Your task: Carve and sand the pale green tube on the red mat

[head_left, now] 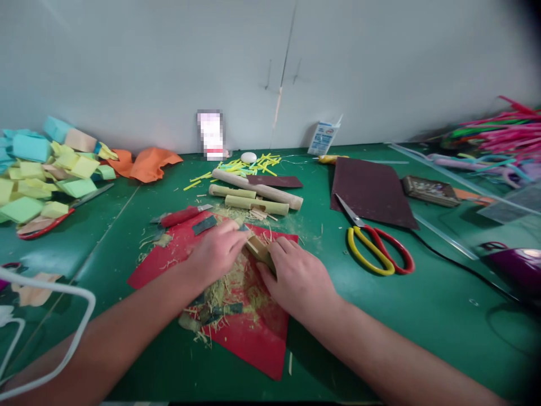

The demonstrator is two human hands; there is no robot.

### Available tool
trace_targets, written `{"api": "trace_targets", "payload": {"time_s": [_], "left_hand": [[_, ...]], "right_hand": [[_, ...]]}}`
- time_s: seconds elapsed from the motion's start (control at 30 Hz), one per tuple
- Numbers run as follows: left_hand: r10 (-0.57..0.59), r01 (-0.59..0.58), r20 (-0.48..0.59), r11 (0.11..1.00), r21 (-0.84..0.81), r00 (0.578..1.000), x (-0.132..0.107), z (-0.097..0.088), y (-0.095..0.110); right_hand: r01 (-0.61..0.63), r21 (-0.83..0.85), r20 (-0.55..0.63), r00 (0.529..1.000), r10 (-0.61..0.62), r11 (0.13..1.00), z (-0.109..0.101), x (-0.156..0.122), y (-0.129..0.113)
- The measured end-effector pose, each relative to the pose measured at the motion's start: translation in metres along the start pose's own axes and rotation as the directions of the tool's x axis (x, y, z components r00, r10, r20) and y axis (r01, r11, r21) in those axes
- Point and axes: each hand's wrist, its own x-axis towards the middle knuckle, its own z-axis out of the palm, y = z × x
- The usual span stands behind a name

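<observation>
fingers: on my right hand (296,276) they are curling around a short bamboo piece (258,248); on my left hand (215,251) they are bunching together at its far end, and i cannot tell whether they are gripping anything.
bamboo piece: lying tilted between both hands, near the far edge of the red mat (253,338).
shavings (230,287): piling on the mat's middle.
scissors (378,248): resting on the table, well right of the mat.

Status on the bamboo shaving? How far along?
Done: a pile of shavings covers the red mat, so a good deal has been cut. In hand: the right hand grips a bamboo piece; the left hand is curled over its end, tool hidden. Left, probably: two bamboo sections behind the mat look uncut, and the sandpaper sheet lies untouched.
</observation>
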Motion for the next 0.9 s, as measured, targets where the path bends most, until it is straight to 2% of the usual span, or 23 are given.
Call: {"api": "trace_targets", "payload": {"time_s": [0.13, 0.27, 0.4, 0.5, 0.63, 0.73, 0.9], "left_hand": [[-0.032, 0.033, -0.05, 0.999, 0.034, 0.998, 0.0018, -0.0008, 0.0025], [0.015, -0.015, 0.008, 1.0, 0.001, 1.0, 0.0025, -0.0011, 0.0033], [-0.035, 0.037, -0.041, 0.999, 0.037, 0.999, 0.003, -0.0026, 0.001], [-0.01, 0.01, 0.005, 1.0, 0.013, 1.0, 0.0024, -0.0022, -0.0009], [-0.043, 0.043, -0.043, 0.999, 0.015, 0.998, 0.0021, -0.0013, -0.0044], [-0.012, 0.012, -0.004, 1.0, 0.001, 1.0, 0.002, -0.0014, -0.0052], [-0.025, 0.026, -0.008, 0.999, 0.026, 1.0, 0.002, -0.0011, -0.0029]], "right_hand": [[-0.005, 0.0, 0.0, 1.0, 0.005, 1.0, 0.0, -0.0001, 0.0003], [-0.005, 0.01, 0.01, 1.0, 0.005, 1.0, -0.0004, 0.001, 0.0004], [-0.016, 0.002, 0.029, 0.999, 0.016, 1.0, -0.0017, 0.0012, -0.0003], [-0.002, -0.002, 0.026, 1.0, 0.002, 1.0, -0.0021, 0.0007, -0.0007], [-0.013, -0.002, 0.014, 1.0, 0.013, 1.0, -0.001, 0.0005, -0.0003], [-0.005, 0.003, 0.011, 1.0, 0.005, 1.0, -0.0003, 0.0005, -0.0001], [0.0, 0.006, 0.009, 1.0, 0.0, 1.0, -0.0001, 0.0002, 0.0002]]}}
